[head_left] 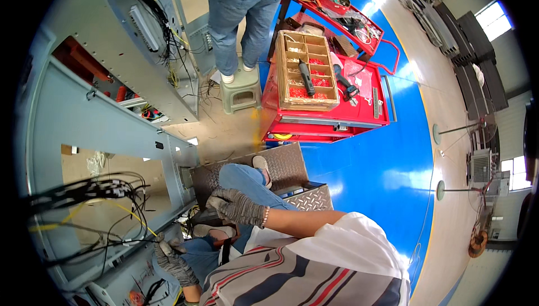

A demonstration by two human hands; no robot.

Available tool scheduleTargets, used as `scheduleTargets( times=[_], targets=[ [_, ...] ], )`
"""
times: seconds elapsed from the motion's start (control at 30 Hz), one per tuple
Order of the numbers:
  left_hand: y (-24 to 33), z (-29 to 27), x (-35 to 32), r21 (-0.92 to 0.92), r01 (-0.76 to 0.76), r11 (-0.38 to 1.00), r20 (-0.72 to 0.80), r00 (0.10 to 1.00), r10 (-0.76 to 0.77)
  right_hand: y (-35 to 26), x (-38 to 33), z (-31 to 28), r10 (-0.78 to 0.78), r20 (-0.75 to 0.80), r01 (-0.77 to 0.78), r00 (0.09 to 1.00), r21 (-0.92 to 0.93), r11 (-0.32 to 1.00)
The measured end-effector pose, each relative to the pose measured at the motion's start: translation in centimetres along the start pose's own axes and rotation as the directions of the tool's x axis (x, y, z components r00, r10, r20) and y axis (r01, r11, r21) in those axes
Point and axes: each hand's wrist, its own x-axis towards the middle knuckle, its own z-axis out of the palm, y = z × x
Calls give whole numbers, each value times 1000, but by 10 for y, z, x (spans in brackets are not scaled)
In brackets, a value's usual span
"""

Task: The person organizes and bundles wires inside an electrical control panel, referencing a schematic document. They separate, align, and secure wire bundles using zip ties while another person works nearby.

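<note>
My left hand (173, 260), in a grey knit glove, is low beside the open cabinet (42, 143). Its fingers pinch together where a yellow wire (135, 216) and thin black wires reach them, though which of these they grip is hard to make out. A thick bundle of black wires (95, 189) with white tags hangs across the cabinet opening to the left. My right hand (233, 206), gloved alike, is held above my knee with its fingers curled in. Whatever it may hold is hidden.
A person in jeans (241, 17) stands on a green stool (241, 93) ahead. Red tool carts (359, 118) stand to the right of it, one bearing a divided parts box (286, 101), a black screwdriver (306, 77) and a drill (345, 86). Metal steps (286, 163) lie beneath me.
</note>
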Motion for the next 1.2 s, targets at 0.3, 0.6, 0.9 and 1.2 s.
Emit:
scheduleTargets(
  times=[0.3,0.6,0.9,1.2],
  targets=[
    [6,6,29,-125,184,975,-94,976,-196,-23,83,-17,-38,3,38,999,107,994],
    [-11,10,45,-55,372,927,-373,853,-365,-73,132,-82,102,-98,-79,990,214,974],
    [-6,5,70,70,600,797,-526,701,-482,-71,137,-180,146,-366,-62,919,230,971],
    [-8,81,53,-111,776,620,-361,550,-753,-70,101,-264,285,-562,-126,777,305,944]
  ],
)
